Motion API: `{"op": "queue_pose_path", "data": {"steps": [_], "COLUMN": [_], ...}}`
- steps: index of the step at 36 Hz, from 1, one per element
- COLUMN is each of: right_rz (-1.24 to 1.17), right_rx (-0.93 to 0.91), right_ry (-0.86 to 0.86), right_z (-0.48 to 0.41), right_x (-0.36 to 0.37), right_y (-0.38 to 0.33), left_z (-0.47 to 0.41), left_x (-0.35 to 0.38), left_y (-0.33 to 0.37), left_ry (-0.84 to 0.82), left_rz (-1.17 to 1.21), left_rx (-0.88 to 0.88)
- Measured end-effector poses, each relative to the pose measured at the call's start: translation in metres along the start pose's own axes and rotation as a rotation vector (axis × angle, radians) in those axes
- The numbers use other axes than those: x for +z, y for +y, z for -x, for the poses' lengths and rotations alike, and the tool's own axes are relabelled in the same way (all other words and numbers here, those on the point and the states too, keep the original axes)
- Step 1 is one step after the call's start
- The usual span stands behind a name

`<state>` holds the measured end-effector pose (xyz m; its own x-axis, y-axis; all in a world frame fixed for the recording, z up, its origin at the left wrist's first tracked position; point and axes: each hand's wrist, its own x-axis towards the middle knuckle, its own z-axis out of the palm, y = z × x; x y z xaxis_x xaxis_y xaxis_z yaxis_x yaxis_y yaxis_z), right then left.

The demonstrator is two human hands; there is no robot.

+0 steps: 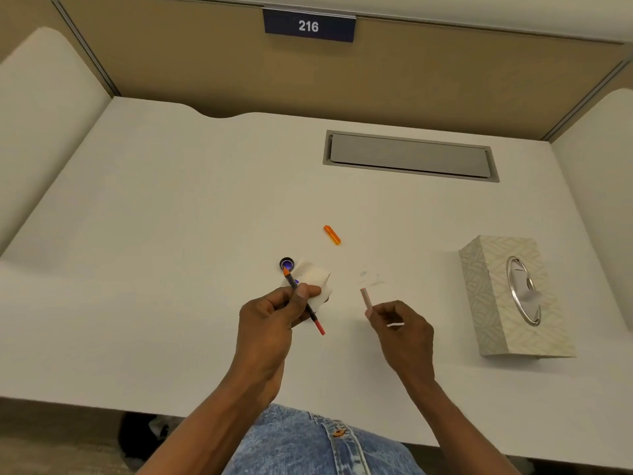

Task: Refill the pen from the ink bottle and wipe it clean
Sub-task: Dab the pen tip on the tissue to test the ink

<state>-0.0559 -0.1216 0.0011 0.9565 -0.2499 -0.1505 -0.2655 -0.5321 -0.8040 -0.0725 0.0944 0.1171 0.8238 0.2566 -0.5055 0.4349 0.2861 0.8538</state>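
My left hand (270, 320) pinches the orange-tipped pen (315, 318) against a folded tissue (317, 277) — its tip just beside the open ink bottle (287, 264). My right hand (400, 329) grips a pinkish tube (365, 298) — the orange cap (332, 235) lies apart on the worktop (171, 217).

A study carrel: white desk (171, 186) walled by tan partitions (411, 84) (placard (309, 26) reads 216).

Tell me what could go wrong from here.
The small dark round ink bottle stands open beside the left hand, which pinches the thin orange-and-black pen with its tip at the rim; a nudge could spill purple ink on the white desk.
The white tissue in that hand shows a purple spot that could transfer to skin.
The orange plastic cap lies loose on its side and might roll away.
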Motion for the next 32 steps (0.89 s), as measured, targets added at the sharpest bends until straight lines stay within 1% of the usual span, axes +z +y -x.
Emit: {"op": "queue_pose_path", "data": {"steps": [4, 7, 10, 14, 23, 32], "right_rz": [-0.151, -0.188, -0.197, -0.179, -0.16, -0.129], "right_rx": [-0.039, -0.077, -0.106, -0.149, -0.244, -0.316], "right_ry": [-0.128, -0.184, -0.205, -0.206, -0.149, -0.117], "right_z": [0.024, 0.038, 0.046, 0.048, 0.048, 0.044], "right_x": [-0.016, -0.023, -0.025, -0.024, -0.022, -0.019], "right_y": [-0.034, -0.052, -0.062, -0.067, -0.072, -0.078], "left_z": [-0.012, -0.019, -0.025, -0.029, -0.036, -0.042], "left_x": [-0.003, -0.002, 0.001, 0.005, 0.006, 0.008], "left_y": [0.001, 0.005, 0.009, 0.014, 0.015, 0.008], "left_ry": [0.002, -0.009, -0.028, -0.05, -0.073, -0.097], "left_rz": [0.049, 0.078, 0.086, 0.1, 0.104, 0.055], "left_rx": [-0.005, -0.007, 0.004, 0.021, 0.033, -0.002]}}
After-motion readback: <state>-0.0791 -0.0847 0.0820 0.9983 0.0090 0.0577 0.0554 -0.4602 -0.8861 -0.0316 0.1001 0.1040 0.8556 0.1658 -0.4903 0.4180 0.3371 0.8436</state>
